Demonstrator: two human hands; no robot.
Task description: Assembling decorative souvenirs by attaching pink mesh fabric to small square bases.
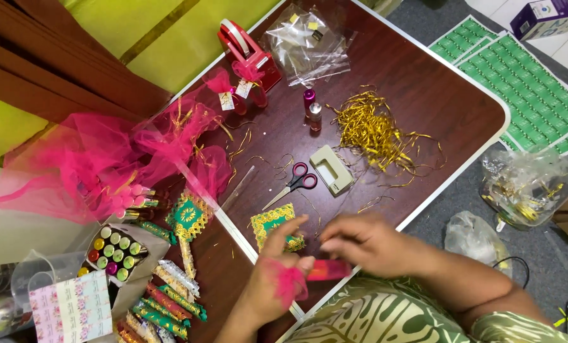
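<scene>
My left hand (276, 279) and my right hand (363, 244) meet over the front edge of the brown table (436, 95). Together they hold a small pink tube (328, 270) with a puff of pink net (290, 282) bunched at its left end, against my left palm. My right fingers pinch the tube from above. Just behind my left fingers lies a green and gold ornament (272, 223). Red-handled scissors (293, 183) and a beige hole punch (332, 169) lie a little farther back.
A heap of gold ribbon strands (373, 130), two small bottles (312, 109), a red tape dispenser (246, 47) and clear bags (306, 41) sit at the back. Pink net (100, 162) piles up left, above a box of coloured tubes (113, 251). Green sticker sheets (525, 89) lie right.
</scene>
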